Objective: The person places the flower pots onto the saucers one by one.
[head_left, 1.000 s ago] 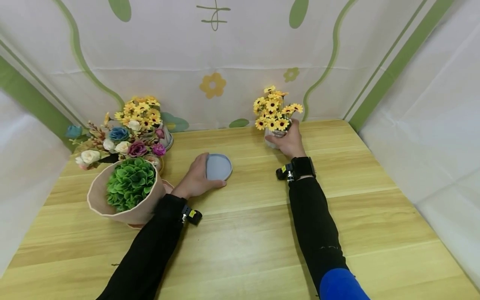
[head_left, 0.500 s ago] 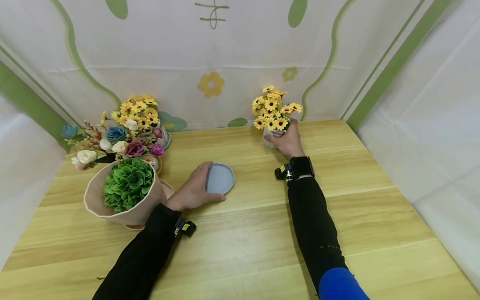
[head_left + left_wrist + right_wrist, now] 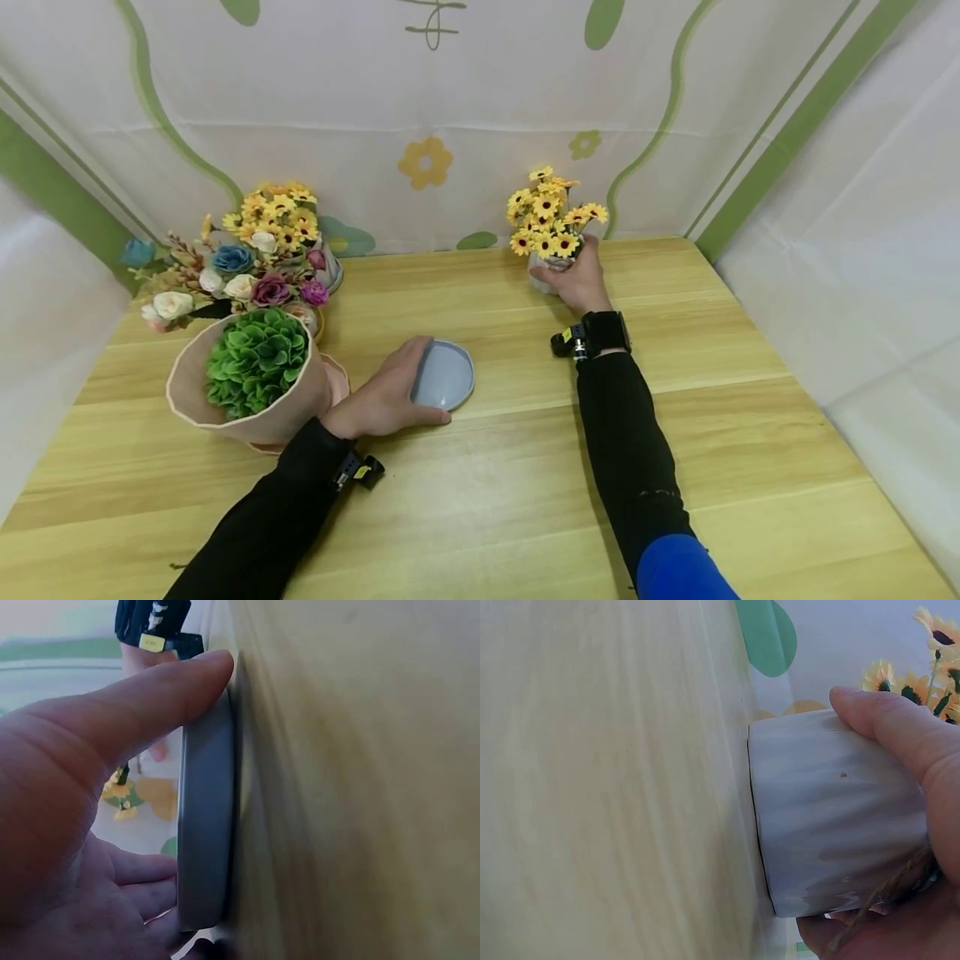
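My left hand (image 3: 393,393) grips a round grey-blue saucer (image 3: 446,377) by its edge, low at the tabletop in the middle. In the left wrist view the saucer (image 3: 206,817) appears edge-on, close to the wood, with the thumb on one side and the other fingers opposite. Farther back on the right, my right hand (image 3: 583,282) holds a small white pot (image 3: 832,817) of yellow daisy-like flowers (image 3: 547,218). Its thumb lies along the pot's side, and a twine cord shows near the palm. The pot stands upright, its base at the table.
To the left stands a pale pink pot (image 3: 288,408) with a green leafy ball (image 3: 257,364), on a pink saucer (image 3: 336,379). Behind it are mixed artificial roses (image 3: 243,285) and another bunch of yellow flowers (image 3: 279,215). A printed cloth (image 3: 510,83) hangs along the table's back edge.
My left hand has drawn the grey-blue saucer toward me and slightly to the right. The right hand stays on the flower pot, which has kept its place.
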Demonstrator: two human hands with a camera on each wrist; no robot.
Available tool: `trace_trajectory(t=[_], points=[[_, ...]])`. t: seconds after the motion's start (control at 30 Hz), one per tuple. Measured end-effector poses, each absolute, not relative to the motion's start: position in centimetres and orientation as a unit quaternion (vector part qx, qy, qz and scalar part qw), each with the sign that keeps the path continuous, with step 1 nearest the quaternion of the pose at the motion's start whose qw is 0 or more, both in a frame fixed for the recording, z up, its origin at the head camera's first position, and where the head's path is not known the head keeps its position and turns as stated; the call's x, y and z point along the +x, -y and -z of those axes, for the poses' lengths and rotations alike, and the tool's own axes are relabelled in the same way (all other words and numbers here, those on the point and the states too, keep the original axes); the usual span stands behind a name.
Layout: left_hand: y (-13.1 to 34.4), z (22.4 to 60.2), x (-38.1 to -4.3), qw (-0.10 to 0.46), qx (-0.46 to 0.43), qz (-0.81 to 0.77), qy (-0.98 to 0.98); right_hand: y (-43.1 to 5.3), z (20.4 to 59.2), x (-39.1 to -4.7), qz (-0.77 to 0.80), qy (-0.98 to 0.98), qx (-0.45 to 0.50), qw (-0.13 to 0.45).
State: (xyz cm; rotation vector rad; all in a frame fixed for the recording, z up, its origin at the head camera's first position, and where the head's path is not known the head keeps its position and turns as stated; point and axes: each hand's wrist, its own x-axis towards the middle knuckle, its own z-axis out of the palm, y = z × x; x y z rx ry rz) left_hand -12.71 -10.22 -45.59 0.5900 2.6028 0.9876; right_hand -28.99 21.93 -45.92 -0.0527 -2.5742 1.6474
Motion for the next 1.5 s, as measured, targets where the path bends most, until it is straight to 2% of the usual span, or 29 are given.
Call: trace_trajectory(t=[0.77,1.5], points=[[11.3,44.9,-9.6,0.177,0.259,-0.341,-0.886,-22.2,45.8,-28.1,-0.519,0.854,-0.017,0.020],[11.2,44.7,-9.3,0.184,0.262,-0.337,-0.885,-22.4,45.5,-26.2,-0.492,0.870,0.035,-0.019]])
